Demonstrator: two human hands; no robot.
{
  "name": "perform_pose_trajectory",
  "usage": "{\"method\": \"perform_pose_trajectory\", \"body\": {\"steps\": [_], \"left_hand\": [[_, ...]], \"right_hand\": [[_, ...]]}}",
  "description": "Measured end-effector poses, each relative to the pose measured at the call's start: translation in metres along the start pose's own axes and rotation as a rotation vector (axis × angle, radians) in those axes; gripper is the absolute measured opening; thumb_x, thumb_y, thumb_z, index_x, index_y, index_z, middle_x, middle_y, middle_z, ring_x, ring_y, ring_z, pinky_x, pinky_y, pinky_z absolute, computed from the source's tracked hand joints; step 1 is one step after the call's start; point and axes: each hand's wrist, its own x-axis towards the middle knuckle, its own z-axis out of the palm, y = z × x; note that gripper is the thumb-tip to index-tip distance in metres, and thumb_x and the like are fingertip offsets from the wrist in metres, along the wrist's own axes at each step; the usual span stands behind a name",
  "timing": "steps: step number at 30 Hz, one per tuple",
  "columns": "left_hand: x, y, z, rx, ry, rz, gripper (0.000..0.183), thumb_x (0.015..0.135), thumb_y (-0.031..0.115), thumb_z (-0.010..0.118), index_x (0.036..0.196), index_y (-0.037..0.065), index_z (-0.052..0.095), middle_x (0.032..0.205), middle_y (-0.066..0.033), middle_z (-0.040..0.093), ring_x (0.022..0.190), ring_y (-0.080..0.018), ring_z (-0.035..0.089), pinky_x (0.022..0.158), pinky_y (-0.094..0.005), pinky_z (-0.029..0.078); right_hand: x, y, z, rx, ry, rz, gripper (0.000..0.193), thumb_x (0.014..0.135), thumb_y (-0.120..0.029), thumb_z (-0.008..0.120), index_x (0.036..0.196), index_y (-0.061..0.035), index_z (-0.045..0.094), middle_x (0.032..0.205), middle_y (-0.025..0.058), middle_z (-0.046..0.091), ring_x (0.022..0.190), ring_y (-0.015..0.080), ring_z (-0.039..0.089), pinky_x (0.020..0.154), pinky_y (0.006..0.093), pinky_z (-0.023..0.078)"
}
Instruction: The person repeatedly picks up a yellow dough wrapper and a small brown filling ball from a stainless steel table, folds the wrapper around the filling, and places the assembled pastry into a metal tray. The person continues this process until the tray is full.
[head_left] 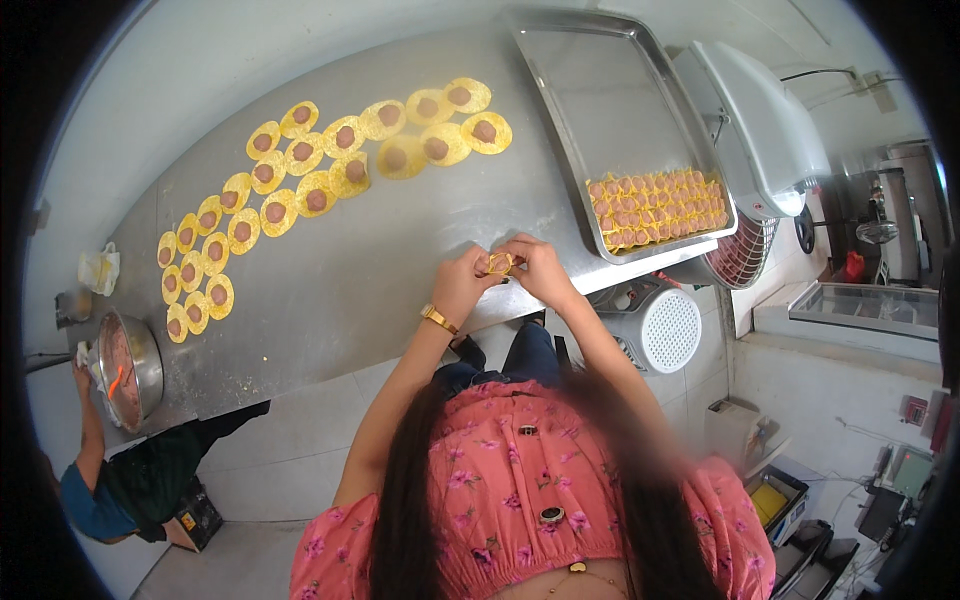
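- Dumpling (499, 264) near the middle of the frame, between both hands by the table's front edge; yellow wrapper gathered up around the filling, finer folds too small to tell.
- Left hand (464, 287) on its left side, fingers bent and pinching the rim; gold-coloured watch (437, 318) around the wrist.
- Right hand (540, 272) on its right side, fingers curled, fingertips closed on the same rim; exact placing of each finger hard to tell.
- Across the upper left and top centre, flat round yellow wrappers (335, 149) in loose curving rows on the metal table (430, 225), each with a dab of pinkish-brown filling (316, 201).
- At the upper right, a rectangular metal tray (600, 95), with shaped dumplings (658, 209) packed in close rows at its lower end.
- Right of the tray, a pale machine (758, 130); below, a light-coloured appliance with a perforated round face (670, 331).
- At the lower left, a steel bowl (150, 365) of pinkish mixture with an orange utensil (117, 381) inside; beside it, a co-worker's arm (92, 425), grip of that hand unclear.
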Motion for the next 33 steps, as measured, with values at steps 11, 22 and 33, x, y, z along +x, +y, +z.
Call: {"method": "perform_pose_trajectory", "body": {"steps": [11, 22, 33], "left_hand": [[0.008, -0.003, -0.005, 0.036, 0.040, 0.123, 0.032, 0.069, 0.008, 0.077, 0.096, 0.004, 0.062, 0.082, -0.0137, 0.067, 0.076, -0.0239, 0.068, 0.067, -0.0317, 0.055], [0.009, -0.009, 0.004, -0.140, 0.110, 0.067, 0.027, 0.071, 0.006, 0.076, 0.094, 0.004, 0.063, 0.080, -0.0129, 0.067, 0.074, -0.0235, 0.068, 0.066, -0.0309, 0.054], [0.003, -0.004, -0.002, 0.053, 0.181, 0.139, 0.028, 0.070, 0.005, 0.075, 0.094, 0.003, 0.061, 0.083, -0.0138, 0.066, 0.076, -0.0251, 0.068, 0.066, -0.0327, 0.054]], "right_hand": [[0.000, 0.000, 0.005, -0.049, 0.110, 0.097, 0.039, 0.065, 0.010, 0.067, 0.103, -0.0002, 0.064, 0.092, 0.0112, 0.061, 0.075, 0.0233, 0.063, 0.067, 0.0299, 0.052], [0.005, -0.004, 0.013, -0.102, 0.194, -0.027, 0.037, 0.064, 0.011, 0.066, 0.099, -0.0006, 0.065, 0.095, 0.0132, 0.061, 0.077, 0.0264, 0.064, 0.069, 0.0313, 0.053], [0.006, -0.009, 0.011, -0.102, 0.131, -0.059, 0.036, 0.063, 0.012, 0.065, 0.096, -0.0023, 0.064, 0.092, 0.0122, 0.059, 0.079, 0.0288, 0.061, 0.068, 0.0340, 0.051]]}}
